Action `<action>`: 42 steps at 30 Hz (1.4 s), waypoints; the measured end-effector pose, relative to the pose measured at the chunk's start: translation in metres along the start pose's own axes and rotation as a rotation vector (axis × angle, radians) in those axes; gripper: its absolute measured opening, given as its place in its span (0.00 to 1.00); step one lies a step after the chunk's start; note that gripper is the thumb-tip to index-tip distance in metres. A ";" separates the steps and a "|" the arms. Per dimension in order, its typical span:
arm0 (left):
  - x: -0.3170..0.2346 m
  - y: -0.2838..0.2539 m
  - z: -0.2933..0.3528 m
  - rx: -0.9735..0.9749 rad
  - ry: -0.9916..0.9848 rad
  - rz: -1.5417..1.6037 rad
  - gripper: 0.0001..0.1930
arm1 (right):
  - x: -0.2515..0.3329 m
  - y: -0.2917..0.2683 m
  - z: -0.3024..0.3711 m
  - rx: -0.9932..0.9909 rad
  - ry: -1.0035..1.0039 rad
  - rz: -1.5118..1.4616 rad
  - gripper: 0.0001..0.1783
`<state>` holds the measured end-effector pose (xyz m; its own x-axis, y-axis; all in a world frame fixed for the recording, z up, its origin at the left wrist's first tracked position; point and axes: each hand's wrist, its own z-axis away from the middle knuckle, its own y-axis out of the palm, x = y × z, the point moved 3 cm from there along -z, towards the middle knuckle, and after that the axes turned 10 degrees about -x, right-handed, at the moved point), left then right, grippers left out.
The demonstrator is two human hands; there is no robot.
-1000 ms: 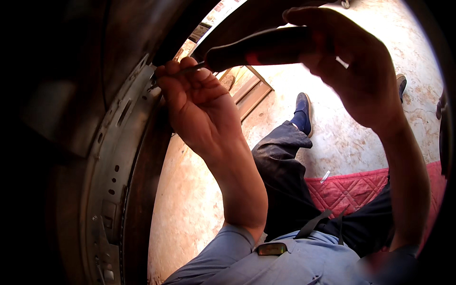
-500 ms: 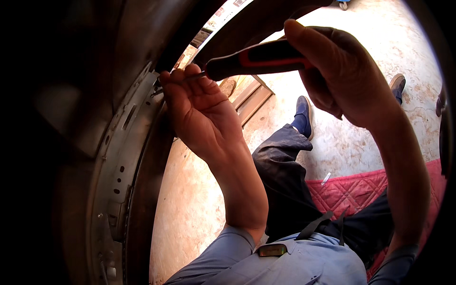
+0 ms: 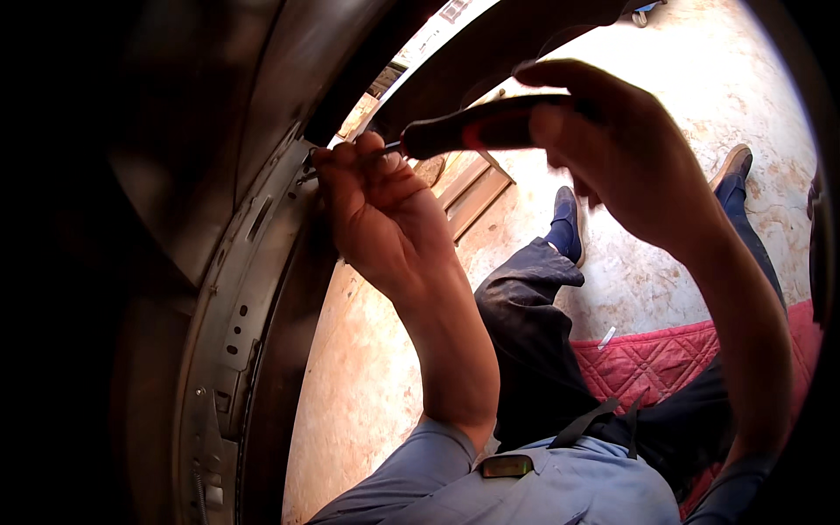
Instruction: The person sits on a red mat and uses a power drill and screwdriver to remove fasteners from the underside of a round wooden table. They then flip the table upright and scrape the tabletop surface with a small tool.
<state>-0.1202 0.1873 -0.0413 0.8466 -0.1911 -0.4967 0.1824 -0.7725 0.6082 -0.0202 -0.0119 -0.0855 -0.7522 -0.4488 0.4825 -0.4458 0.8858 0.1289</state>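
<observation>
The left hand [image 3: 385, 214] is covering part of the screwdriver shaft [image 3: 392, 148]; the right hand [image 3: 626, 157] is blurring while hiding the rear end of the handle [image 3: 472, 128].

Stained floor [image 3: 647, 289], seemingly beneath a red quilt [image 3: 647, 367].

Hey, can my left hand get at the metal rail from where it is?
Probably yes: your left hand is right by the upper end of the metal rail, with nothing visibly blocking the way. Its fingers are on the shaft of the screwdriver, though, which may limit them.
</observation>
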 end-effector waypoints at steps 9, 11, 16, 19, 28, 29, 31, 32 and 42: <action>0.008 0.010 0.007 0.001 0.069 0.019 0.04 | 0.002 -0.002 -0.009 0.153 0.515 -0.251 0.17; 0.003 0.002 0.003 0.012 0.058 0.024 0.04 | 0.001 0.001 -0.008 0.109 0.372 -0.222 0.17; 0.001 0.005 0.002 -0.022 0.005 0.062 0.06 | -0.005 0.004 -0.011 -0.048 -0.208 -0.012 0.14; 0.001 0.006 0.007 0.003 0.046 0.061 0.05 | -0.014 0.011 0.001 0.214 0.816 -0.633 0.24; 0.001 0.004 0.002 0.023 -0.056 0.151 0.05 | 0.008 -0.006 -0.004 -0.059 -0.481 0.137 0.22; 0.000 0.005 0.005 0.011 -0.053 0.153 0.05 | 0.011 -0.003 -0.005 -0.078 -0.532 0.154 0.21; 0.006 0.009 0.009 0.025 -0.006 0.117 0.06 | 0.000 0.003 -0.009 0.131 0.416 -0.415 0.18; 0.008 0.011 0.008 0.040 0.014 0.095 0.07 | -0.002 0.003 -0.009 0.199 0.577 -0.511 0.21; 0.006 0.013 0.001 0.041 -0.031 0.133 0.05 | 0.011 -0.008 -0.022 -0.052 -0.664 0.220 0.17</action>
<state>-0.1132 0.1755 -0.0370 0.8459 -0.3117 -0.4328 0.0485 -0.7631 0.6445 -0.0144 -0.0212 -0.0618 -0.9670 -0.2209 -0.1271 -0.2378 0.9615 0.1379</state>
